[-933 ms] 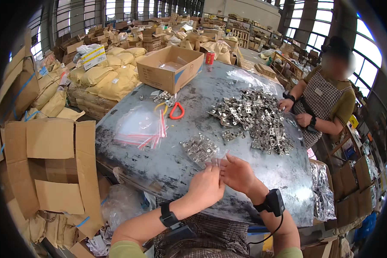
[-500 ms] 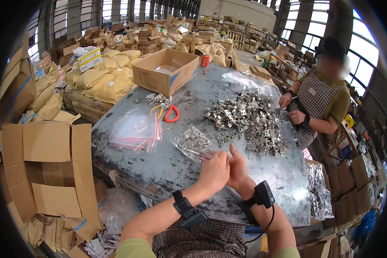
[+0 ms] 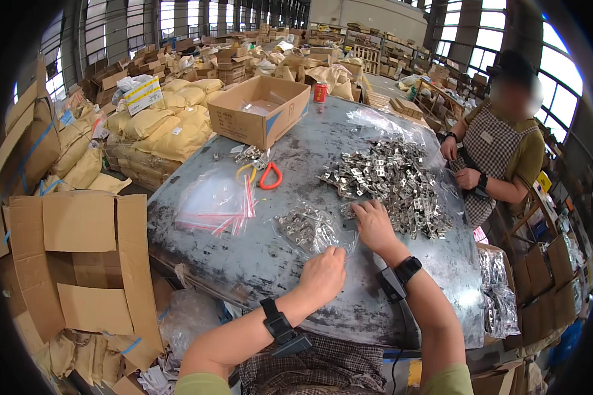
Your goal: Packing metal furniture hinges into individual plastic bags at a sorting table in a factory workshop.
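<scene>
A clear plastic bag [image 3: 307, 224] with several small metal brackets inside lies on the worktable in front of me. My left hand [image 3: 325, 271] pinches the bag's near edge between thumb and fingers. At the near-left edge of a large heap of shiny metal brackets [image 3: 402, 178], my right hand [image 3: 375, 228] reaches down with its fingers curled over a small group of brackets [image 3: 347, 210]. The palm side of that hand is hidden. To the left, a stack of flat clear zip bags [image 3: 212, 203] with red stripes lies on the table.
Red-handled scissors [image 3: 270, 176] lie beside a few loose brackets [image 3: 250, 155]. An open cardboard box [image 3: 260, 113] and a red can [image 3: 320, 92] stand farther back. Across the heap stands a co-worker [image 3: 497, 141] in a checked apron. An empty carton [image 3: 85, 263] is at the left.
My hands have parted. The left stays at the bag's near edge, lower than before, while the right has moved forward to the small group of brackets. The bag now lies flatter.
</scene>
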### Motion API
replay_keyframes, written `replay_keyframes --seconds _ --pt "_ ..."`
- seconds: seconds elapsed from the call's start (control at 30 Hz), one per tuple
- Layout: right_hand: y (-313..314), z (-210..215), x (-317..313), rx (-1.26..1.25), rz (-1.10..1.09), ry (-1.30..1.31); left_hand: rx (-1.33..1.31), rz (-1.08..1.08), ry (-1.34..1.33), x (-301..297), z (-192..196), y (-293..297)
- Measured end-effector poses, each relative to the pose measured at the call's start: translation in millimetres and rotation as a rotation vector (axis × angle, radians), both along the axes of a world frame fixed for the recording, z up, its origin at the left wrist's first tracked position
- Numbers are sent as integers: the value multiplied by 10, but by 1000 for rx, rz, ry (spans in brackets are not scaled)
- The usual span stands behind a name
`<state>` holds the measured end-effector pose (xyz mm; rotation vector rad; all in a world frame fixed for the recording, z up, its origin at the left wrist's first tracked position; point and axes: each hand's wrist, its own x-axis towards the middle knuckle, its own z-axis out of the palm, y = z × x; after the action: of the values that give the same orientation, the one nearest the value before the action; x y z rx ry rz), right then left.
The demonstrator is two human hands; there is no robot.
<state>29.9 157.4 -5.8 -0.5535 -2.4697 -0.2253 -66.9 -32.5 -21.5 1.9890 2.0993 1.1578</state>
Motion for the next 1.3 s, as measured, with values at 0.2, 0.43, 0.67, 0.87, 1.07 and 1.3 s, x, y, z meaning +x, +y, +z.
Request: replay_keyframes --seconds 0.2,0.43,0.67,0.87,1.07,1.3 --pt "-160 92 329 -156 2 -165 -21 33 -227 -72 9 -26" --pt "-249 486 859 -258 184 -279 -49 5 -241 -100 66 -1" --pt "-22 499 674 -813 217 -494 -57 2 -241 -104 56 35" --pt "-481 480 696 -194 -56 -219 -44 -7 -259 -111 18 22" --pt "-893 328 846 -247 -27 -433 -47 -8 -230 -116 25 6" --pt "-785 359 976 -98 282 -183 -35 -6 -274 -112 28 28"
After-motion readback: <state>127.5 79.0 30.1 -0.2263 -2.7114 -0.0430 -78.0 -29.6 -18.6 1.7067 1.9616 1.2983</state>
